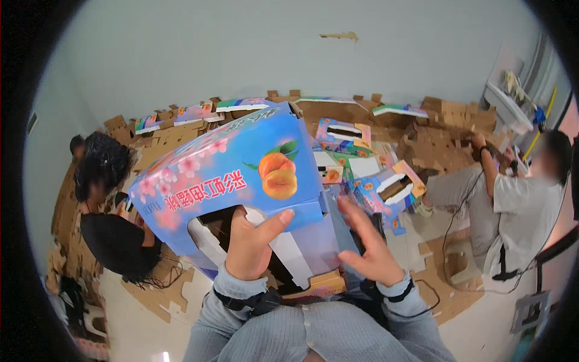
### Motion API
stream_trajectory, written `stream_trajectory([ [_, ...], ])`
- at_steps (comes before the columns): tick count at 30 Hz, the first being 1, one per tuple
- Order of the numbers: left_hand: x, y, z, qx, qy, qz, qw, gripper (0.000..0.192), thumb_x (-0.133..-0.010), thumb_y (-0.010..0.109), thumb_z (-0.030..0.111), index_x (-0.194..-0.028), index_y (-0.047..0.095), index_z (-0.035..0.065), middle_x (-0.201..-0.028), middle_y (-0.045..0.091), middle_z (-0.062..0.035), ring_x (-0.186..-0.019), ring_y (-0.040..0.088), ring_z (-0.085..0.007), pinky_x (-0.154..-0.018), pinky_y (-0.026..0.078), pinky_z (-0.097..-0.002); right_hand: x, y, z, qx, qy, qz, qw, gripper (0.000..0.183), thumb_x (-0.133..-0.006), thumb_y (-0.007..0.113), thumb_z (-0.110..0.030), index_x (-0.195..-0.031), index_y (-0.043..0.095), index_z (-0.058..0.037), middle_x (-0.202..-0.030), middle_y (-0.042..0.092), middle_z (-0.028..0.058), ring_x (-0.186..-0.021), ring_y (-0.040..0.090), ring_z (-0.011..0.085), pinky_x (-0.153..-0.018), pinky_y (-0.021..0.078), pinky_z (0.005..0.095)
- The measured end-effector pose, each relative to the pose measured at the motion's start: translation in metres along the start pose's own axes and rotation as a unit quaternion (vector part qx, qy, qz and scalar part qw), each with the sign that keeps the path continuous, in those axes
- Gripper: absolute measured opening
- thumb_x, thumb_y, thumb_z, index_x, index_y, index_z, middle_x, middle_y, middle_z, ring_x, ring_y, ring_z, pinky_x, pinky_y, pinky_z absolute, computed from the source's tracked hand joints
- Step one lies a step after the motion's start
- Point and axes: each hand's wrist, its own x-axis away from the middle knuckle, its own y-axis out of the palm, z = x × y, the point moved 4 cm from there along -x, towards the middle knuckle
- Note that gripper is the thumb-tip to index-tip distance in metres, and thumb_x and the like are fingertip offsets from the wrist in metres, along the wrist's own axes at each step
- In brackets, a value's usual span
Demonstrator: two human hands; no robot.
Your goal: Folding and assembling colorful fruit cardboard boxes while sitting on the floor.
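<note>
A printed cardboard fruit box (pixel 244 181), blue with peach and blossom pictures and writing, stands tilted right before me. My left hand (pixel 253 240) grips it at the white-edged cutout, its fingers reaching inside and its thumb on the blue panel. Close to the box's right side is my right hand (pixel 371 249), with thumb and fingers apart and nothing held. An orange flap (pixel 328 283) shows at the box's near end. The inside of the box is mostly hidden.
Beyond lie more printed boxes (pixel 384 188) and flat cardboard (pixel 452 145) along the wall. A person in black sits at the left (pixel 115 240); another in a light shirt sits at the right (pixel 524 203). A cable (pixel 445 244) trails near the right-hand person.
</note>
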Motion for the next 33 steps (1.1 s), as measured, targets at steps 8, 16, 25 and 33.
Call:
stream_trajectory([
  [8, 0.022, 0.003, 0.005, -0.123, -0.006, 0.025, 0.992, 0.041, -0.082, 0.073, 0.003, -0.118, 0.055, -0.0050, -0.110, 0.065, -0.0090, -0.098, 0.062, -0.0154, -0.086, 0.049, -0.0293, -0.017, 0.003, -0.063, 0.102, -0.119, 0.098, 0.983, 0.075, -0.084, 0.072, -0.024, -0.142, 0.035, 0.0055, -0.142, 0.044, 0.0230, -0.127, 0.048, 0.0378, -0.105, 0.0386, 0.0408],
  [16, 0.028, 0.002, 0.007, -0.139, 0.027, 0.025, 0.990, 0.048, -0.080, 0.075, 0.003, -0.122, 0.054, -0.0035, -0.115, 0.063, -0.0091, -0.103, 0.060, -0.0169, -0.093, 0.046, -0.0323, -0.022, 0.011, -0.070, 0.127, -0.127, 0.136, 0.974, 0.070, -0.082, 0.071, -0.023, -0.138, 0.042, 0.0073, -0.140, 0.047, 0.0236, -0.126, 0.051, 0.0367, -0.104, 0.0406, 0.0391],
  [25, 0.034, -0.017, 0.009, -0.110, 0.077, -0.001, 0.991, 0.068, -0.069, 0.083, 0.007, -0.125, 0.046, 0.0022, -0.120, 0.057, -0.0085, -0.111, 0.058, -0.0230, -0.097, 0.046, -0.0394, -0.021, 0.011, -0.084, 0.118, -0.186, 0.141, 0.965, 0.068, -0.080, 0.074, -0.023, -0.135, 0.046, 0.0051, -0.137, 0.049, 0.0240, -0.123, 0.051, 0.0386, -0.102, 0.0407, 0.0426],
  [33, 0.046, 0.000, 0.016, -0.086, 0.114, -0.025, 0.989, 0.029, -0.069, 0.086, 0.007, -0.089, 0.066, 0.0007, -0.090, 0.069, -0.0088, -0.092, 0.064, -0.0194, -0.085, 0.049, -0.0344, -0.035, 0.008, -0.077, -0.110, -0.138, 0.096, 0.980, 0.092, -0.077, 0.079, -0.031, -0.145, 0.029, 0.0044, -0.143, 0.039, 0.0255, -0.133, 0.040, 0.0392, -0.107, 0.0332, 0.0440],
])
